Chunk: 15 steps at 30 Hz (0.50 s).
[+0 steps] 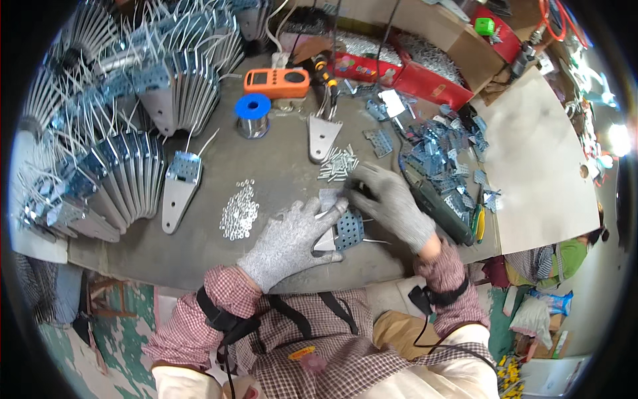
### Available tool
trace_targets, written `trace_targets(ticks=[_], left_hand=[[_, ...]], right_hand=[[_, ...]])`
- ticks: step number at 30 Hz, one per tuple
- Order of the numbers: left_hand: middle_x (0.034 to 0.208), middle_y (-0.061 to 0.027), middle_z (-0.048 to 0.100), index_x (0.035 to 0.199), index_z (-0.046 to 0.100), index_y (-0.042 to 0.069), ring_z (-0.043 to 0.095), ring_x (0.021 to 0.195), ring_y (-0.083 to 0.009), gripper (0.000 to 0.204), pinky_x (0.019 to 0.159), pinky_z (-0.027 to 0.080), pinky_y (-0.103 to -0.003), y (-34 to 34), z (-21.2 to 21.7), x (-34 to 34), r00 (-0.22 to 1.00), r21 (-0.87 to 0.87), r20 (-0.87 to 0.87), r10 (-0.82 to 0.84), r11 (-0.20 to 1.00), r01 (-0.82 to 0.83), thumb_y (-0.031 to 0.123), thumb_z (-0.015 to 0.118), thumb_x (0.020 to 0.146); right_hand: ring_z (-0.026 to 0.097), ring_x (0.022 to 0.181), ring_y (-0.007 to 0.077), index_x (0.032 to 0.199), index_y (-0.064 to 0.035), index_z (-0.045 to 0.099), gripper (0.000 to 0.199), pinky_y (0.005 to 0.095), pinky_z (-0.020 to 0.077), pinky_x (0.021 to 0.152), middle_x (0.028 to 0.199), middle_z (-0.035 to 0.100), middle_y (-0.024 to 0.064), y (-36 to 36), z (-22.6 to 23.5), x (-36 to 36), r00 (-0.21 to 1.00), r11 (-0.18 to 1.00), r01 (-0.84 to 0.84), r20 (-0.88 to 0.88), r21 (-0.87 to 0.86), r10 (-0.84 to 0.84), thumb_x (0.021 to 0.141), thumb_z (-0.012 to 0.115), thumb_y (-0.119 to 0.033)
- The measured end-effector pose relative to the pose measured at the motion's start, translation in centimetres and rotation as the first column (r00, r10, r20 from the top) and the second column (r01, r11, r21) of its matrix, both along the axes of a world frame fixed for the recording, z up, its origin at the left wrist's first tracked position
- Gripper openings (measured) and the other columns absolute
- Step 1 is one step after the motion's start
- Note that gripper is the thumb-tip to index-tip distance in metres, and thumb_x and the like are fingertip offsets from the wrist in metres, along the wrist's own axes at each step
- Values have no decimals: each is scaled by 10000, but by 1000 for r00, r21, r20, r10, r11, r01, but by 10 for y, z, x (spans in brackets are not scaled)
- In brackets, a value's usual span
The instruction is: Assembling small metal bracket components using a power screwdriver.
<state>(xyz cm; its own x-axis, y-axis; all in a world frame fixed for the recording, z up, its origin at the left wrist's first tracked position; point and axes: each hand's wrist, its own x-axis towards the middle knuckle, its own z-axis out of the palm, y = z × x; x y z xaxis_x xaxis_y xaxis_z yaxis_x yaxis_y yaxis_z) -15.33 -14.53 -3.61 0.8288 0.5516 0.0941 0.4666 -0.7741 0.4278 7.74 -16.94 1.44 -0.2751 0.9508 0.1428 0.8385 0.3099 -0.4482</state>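
Observation:
My left hand [289, 239], in a grey knit glove, grips a light grey tapered bracket [325, 241] lying on the table. A blue perforated plate [349, 231] is on the bracket, and a short white wire [377, 241] sticks out on its right. Over the far end of this piece, my gloved right hand [393, 203] is closed, its fingertips bent together; what they hold, if anything, I cannot make out. Just beyond those fingertips lies a pile of screws [339, 163]. Small nuts [239, 211] are heaped left of my left hand.
Finished-looking brackets with wires [126, 176] stand in rows at left, one bracket [179, 193] apart. A solder spool [252, 116], orange meter [276, 82] and single bracket [323, 138] lie behind. Loose blue plates [438, 153], a dark green tool [442, 211] and red boxes [432, 83] are at right.

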Motion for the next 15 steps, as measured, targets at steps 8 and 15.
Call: trace_targets(ticks=[8, 15], left_hand=[[1331, -195, 521, 1544, 422, 153, 562, 1210, -381, 877, 1001, 495, -494, 0, -3, -1, 998, -71, 58, -7, 997, 11, 548, 745, 831], [1270, -182, 538, 1549, 421, 166, 576, 1178, -367, 889, 978, 510, -471, 0, 2, 4, 1000, -40, 25, -15, 999, 16, 555, 750, 821]], right_hand=[[687, 926, 310, 1137, -121, 699, 213, 394, 564, 803, 1050, 672, 97, -71, -28, -31, 988, 994, -30, -151, -101, 14, 925, 675, -113], [692, 894, 294, 1122, -102, 686, 240, 384, 566, 750, 1017, 667, 95, -87, -44, -33, 983, 996, 78, -173, 47, -68, 884, 721, -109]])
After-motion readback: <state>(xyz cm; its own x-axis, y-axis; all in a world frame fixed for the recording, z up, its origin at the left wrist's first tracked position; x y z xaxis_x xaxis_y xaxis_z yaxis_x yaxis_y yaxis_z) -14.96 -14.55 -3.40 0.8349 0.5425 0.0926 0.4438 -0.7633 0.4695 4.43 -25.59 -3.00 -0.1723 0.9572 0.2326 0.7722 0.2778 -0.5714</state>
